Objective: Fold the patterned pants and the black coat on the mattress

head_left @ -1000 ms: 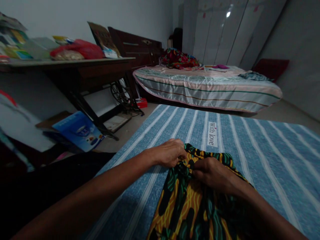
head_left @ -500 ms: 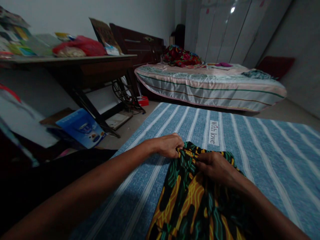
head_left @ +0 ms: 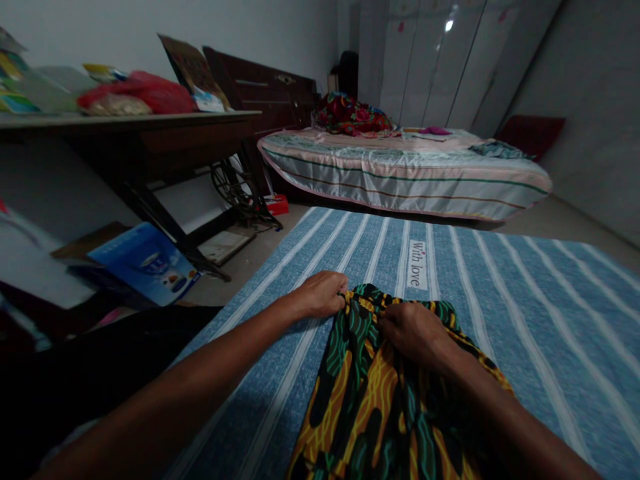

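Note:
A patterned cloth (head_left: 370, 400) in black, green and orange lies bunched on a blue striped sheet (head_left: 525, 293). My left hand (head_left: 320, 295) is closed on the cloth's far left corner. My right hand (head_left: 413, 330) grips the cloth's far edge just to the right of it, fingers curled into the folds. Both forearms reach out from the lower edge of the view. A white label reading "With love" (head_left: 417, 265) sits on the sheet just beyond the hands.
A low mattress (head_left: 400, 170) with striped bedding and a pile of red flowered cloth (head_left: 353, 115) lies across the room. A dark table (head_left: 130, 133) with bags and papers stands at the left, a blue box (head_left: 145, 261) leaning below it. White wardrobe doors (head_left: 430, 63) fill the back.
Both hands have shifted a little to the left along the cloth's far edge and kept hold of it. The view has swung slightly.

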`<state>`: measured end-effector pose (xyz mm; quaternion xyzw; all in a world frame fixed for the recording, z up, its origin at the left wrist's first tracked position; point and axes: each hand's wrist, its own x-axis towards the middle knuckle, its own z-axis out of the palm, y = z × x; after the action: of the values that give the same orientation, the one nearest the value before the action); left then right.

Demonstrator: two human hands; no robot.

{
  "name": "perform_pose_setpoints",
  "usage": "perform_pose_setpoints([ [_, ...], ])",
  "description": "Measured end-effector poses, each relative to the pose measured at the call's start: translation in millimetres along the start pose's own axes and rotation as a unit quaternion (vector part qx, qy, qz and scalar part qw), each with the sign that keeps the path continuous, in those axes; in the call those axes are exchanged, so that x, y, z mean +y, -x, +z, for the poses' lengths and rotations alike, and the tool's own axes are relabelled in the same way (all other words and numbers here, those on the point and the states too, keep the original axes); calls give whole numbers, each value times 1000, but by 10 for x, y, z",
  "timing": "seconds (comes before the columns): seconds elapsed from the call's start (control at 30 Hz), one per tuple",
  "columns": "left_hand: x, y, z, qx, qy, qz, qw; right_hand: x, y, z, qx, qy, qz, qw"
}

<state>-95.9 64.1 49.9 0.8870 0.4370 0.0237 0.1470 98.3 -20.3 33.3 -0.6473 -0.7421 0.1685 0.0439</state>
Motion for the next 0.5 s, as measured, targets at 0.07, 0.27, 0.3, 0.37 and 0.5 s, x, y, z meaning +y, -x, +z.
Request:
perform_pose_setpoints([
  [0.07, 22, -12, -17, 14, 36, -26, 999, -13, -5, -5, 5, 2, 0, 1000],
  [0.27, 67, -110, 38, 22, 220, -165, 961, -13, -35, 8, 14, 9, 7, 1000],
  [0.3, 73, -109, 50, 14, 260, -193, 946, -9, -36, 12, 14, 9, 6, 1000],
  [0.37, 80, -72, 62, 2, 325, -231, 917, -4, -35, 18, 12, 10, 5, 1000],
  [0.5, 76, 113, 62, -34, 407, -234, 882, -27, -7, -9, 7, 20, 13, 1000],
])
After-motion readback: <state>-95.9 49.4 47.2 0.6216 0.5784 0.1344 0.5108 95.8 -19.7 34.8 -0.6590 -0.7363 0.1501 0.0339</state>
